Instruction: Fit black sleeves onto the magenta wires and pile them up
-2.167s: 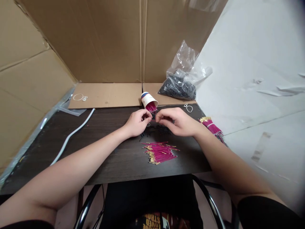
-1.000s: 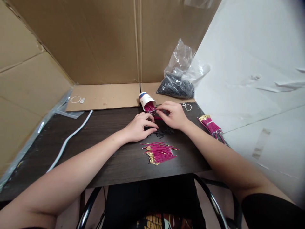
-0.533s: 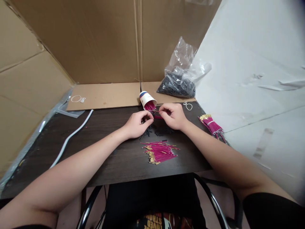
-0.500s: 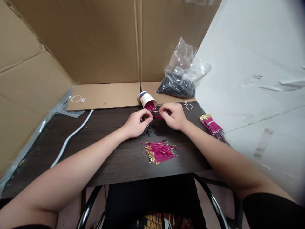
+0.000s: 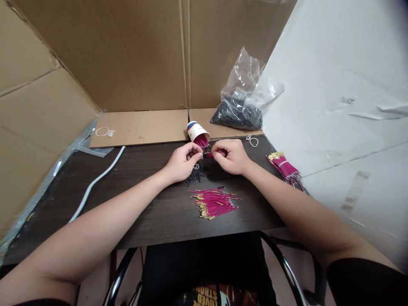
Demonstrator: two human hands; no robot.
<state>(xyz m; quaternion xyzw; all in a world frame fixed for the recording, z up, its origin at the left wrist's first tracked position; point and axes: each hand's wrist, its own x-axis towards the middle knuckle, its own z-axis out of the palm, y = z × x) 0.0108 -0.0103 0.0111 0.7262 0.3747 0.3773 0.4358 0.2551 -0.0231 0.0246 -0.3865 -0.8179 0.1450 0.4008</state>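
Cardboard panels, white wall, dark table

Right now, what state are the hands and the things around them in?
Left hand: fingers curled, contents unclear.
Right hand: pinching a wire.
Paper cup: tipped on its side, pink wires inside.
Loose wires: heaped.
Wire bundle: banded.
Black tubes: scattered.
Clear bag: part-filled with black pieces.
White strip: lying curved.
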